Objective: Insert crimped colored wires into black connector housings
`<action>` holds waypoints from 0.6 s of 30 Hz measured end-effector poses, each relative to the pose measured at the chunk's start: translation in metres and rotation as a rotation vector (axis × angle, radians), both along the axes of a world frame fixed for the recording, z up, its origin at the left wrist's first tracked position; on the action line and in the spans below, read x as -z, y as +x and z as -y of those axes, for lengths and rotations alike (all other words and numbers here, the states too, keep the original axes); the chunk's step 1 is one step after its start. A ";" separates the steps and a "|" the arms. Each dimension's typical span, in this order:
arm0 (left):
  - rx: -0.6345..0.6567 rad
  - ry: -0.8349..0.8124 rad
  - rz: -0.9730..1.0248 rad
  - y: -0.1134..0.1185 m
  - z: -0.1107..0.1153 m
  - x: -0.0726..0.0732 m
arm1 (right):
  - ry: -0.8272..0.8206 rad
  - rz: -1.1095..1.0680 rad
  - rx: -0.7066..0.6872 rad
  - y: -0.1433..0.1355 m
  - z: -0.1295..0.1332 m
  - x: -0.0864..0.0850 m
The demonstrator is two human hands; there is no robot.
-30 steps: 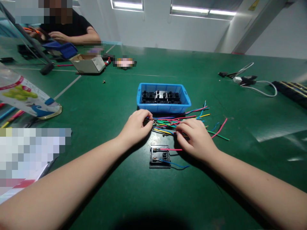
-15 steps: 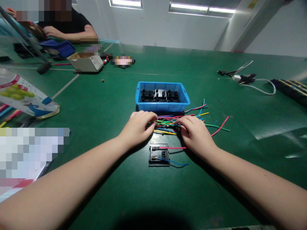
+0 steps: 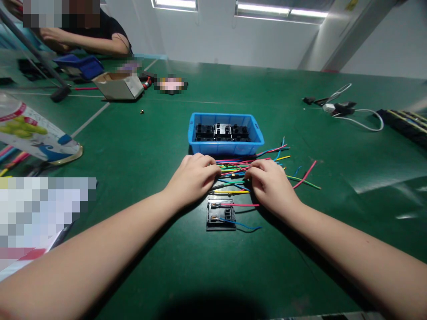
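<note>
Two hands: your left hand (image 3: 192, 177) and right hand (image 3: 271, 186) both rest on the loose bundle of thin coloured wires (image 3: 233, 171), which lies on the green bench (image 3: 160, 266) between the blue plastic tray (image 3: 225, 146) and the small black square connector housing (image 3: 220, 215).
Left fingers: curled down onto the wire ends; whether they pinch one strand or only press the bunch, you cannot tell.
Right fingers: curled over the bundle's middle, tips hidden among the strands; grip unclear too.
Doing it well: separate one strand at its metal tip, hold the rest flat with the other hand so nothing drags, and keep the housing square in front of you.
Housing: a pink wire (image 3: 242, 205) and a blue wire (image 3: 245, 227) already run from its slots; avoid snagging them.
Tray: black moulded parts (image 3: 222, 132) sit inside, detail too small to read.
Hard to see: wire tips under both palms, and the empty slots of the housing.
Farther off: a white cable with a plug (image 3: 350, 113) to the right; another person's arm (image 3: 90, 41) at the far left corner.
</note>
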State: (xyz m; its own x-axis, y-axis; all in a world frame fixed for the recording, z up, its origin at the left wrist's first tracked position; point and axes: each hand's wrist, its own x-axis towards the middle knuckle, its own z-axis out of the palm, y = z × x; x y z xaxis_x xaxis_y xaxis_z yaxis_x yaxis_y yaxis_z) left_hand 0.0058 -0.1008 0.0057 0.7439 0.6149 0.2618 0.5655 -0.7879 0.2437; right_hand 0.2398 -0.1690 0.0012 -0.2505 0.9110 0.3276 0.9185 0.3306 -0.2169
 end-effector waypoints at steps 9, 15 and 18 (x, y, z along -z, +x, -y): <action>-0.185 0.015 -0.045 0.000 0.002 0.001 | 0.025 -0.039 -0.007 0.001 -0.002 0.004; -0.152 -0.028 0.004 0.000 0.003 -0.001 | 0.000 -0.048 -0.002 -0.001 -0.001 0.002; -0.039 -0.018 0.012 -0.001 0.004 -0.001 | 0.012 -0.085 0.001 -0.002 -0.001 0.001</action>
State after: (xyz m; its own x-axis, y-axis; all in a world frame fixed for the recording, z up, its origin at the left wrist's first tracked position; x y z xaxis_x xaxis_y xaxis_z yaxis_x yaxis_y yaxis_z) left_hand 0.0052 -0.1045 0.0067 0.7162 0.6479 0.2593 0.5926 -0.7609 0.2644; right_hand 0.2383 -0.1684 0.0002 -0.2206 0.9071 0.3584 0.8972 0.3329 -0.2903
